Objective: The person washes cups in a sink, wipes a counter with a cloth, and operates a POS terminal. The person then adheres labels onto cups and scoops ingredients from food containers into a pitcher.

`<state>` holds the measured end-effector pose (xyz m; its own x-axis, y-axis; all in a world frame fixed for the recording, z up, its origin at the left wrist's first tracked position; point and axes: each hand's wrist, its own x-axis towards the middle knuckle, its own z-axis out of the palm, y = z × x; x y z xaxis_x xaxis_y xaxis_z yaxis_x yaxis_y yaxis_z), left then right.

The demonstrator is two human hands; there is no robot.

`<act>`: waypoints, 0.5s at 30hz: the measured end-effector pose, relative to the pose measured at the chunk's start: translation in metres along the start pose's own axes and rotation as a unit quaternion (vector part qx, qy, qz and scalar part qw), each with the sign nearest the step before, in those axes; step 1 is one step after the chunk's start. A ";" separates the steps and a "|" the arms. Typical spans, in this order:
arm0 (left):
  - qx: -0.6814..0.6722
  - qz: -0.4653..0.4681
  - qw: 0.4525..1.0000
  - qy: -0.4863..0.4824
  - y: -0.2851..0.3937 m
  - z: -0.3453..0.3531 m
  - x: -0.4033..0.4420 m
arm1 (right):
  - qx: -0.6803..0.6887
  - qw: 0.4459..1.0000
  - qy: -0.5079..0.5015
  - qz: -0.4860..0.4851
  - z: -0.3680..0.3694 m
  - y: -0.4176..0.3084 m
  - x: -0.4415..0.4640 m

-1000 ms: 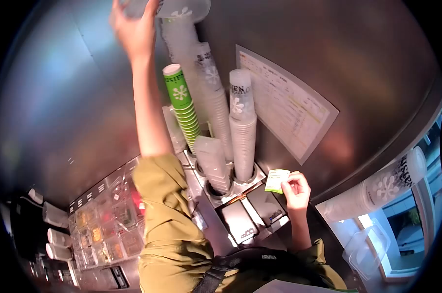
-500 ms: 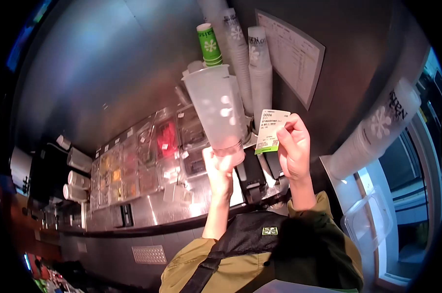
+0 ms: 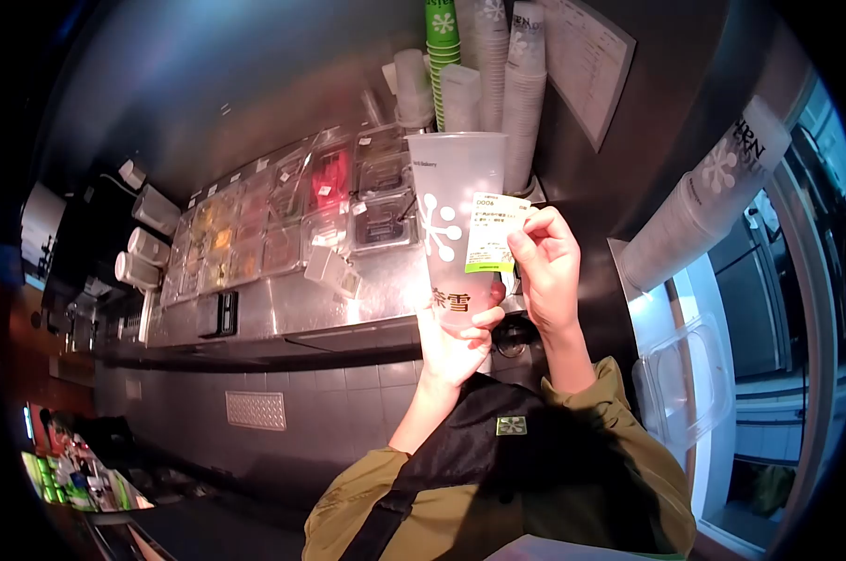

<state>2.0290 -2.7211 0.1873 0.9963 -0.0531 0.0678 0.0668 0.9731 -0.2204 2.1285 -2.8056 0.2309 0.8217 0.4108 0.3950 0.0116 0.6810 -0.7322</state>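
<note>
My left hand (image 3: 456,346) is wrapped round the lower end of a tall translucent plastic cup (image 3: 446,234), held nearly upright with its rim at the top. A white flower mark and dark lettering show on its side. Between the thumb and fingers of my right hand (image 3: 549,262) is a printed label (image 3: 491,234), white with a green strip along its bottom edge. The label overlaps the cup's right side in view; whether it touches the cup I cannot tell.
Lidded clear containers (image 3: 283,248) of toppings line the steel counter at left. Behind the cup rise stacks of green cups (image 3: 443,42) and clear cups (image 3: 524,93). Another cup stack (image 3: 694,215) leans at right, above a clear plastic lid (image 3: 685,383). A printed sheet (image 3: 587,56) hangs on the wall.
The cup has turned so its flower mark and lettering face me, and it stands straighter. My right hand has brought the label left, over the cup's side. The view has shifted.
</note>
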 end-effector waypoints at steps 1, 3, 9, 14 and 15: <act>-0.001 -0.002 1.000 0.000 -0.002 -0.002 -0.004 | -0.003 1.000 -0.007 0.004 0.000 0.000 -0.003; 0.004 -0.002 1.000 -0.002 -0.005 -0.002 -0.010 | -0.015 1.000 -0.008 0.005 0.003 -0.001 -0.008; 0.041 0.018 0.999 0.022 -0.011 -0.014 -0.021 | -0.181 0.982 0.040 -0.041 0.007 0.005 -0.020; 0.023 -0.016 0.999 0.021 -0.007 -0.036 -0.024 | -0.117 0.993 -0.016 -0.002 -0.009 0.022 -0.023; 0.032 -0.030 0.999 0.012 -0.005 -0.041 -0.024 | -0.062 0.996 -0.056 0.030 -0.015 0.028 -0.022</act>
<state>2.0067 -2.7342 0.1469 0.9916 -0.1167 0.0560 0.1240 0.9804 -0.1529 2.1196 -2.8048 0.1935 0.7545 0.5185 0.4023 0.0396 0.5760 -0.8165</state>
